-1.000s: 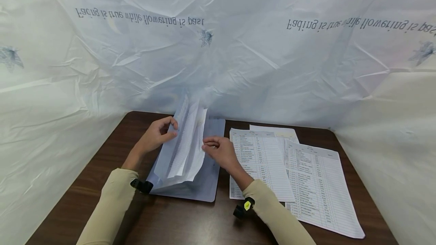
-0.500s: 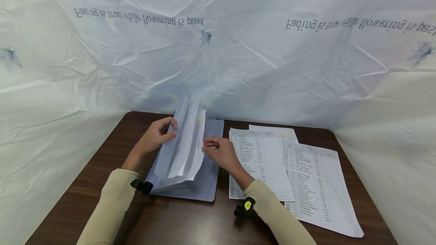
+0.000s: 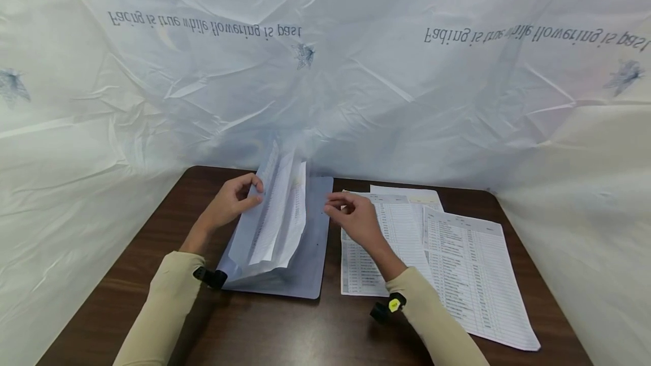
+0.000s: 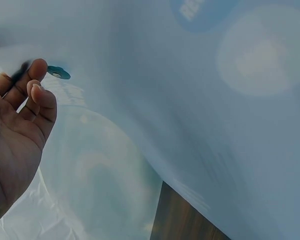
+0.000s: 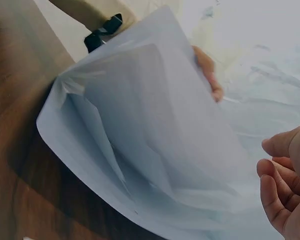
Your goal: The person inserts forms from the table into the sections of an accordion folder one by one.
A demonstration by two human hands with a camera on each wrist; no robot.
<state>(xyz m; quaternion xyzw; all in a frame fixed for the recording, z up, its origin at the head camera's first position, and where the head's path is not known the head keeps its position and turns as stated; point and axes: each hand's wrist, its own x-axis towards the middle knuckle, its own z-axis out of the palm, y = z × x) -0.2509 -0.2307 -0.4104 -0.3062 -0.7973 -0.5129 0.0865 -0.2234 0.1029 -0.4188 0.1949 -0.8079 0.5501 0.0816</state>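
A pale translucent plastic folder (image 3: 312, 247) lies on the dark wood table, its upper cover raised toward the left. Loose printed sheets (image 3: 292, 225) stand fanned inside it, tilted and slightly bent. My left hand (image 3: 229, 203) holds the raised cover by its outer edge, thumb and fingers curled there. Close by those fingers, a small teal button (image 4: 58, 73) shows on the plastic in the left wrist view. My right hand (image 3: 358, 222) hovers right of the folder, fingers loosely bent. In the right wrist view, nothing sits between its thumb and fingers.
Several printed list sheets (image 3: 478, 275) overlap on the right side of the table (image 3: 305, 332), partly under my right forearm. White wrinkled sheeting (image 3: 325, 95) with printed words hangs behind and around the sides.
My right hand has let go of the edge of the sheets and moved right, away from them. The left hand keeps its place at the raised cover.
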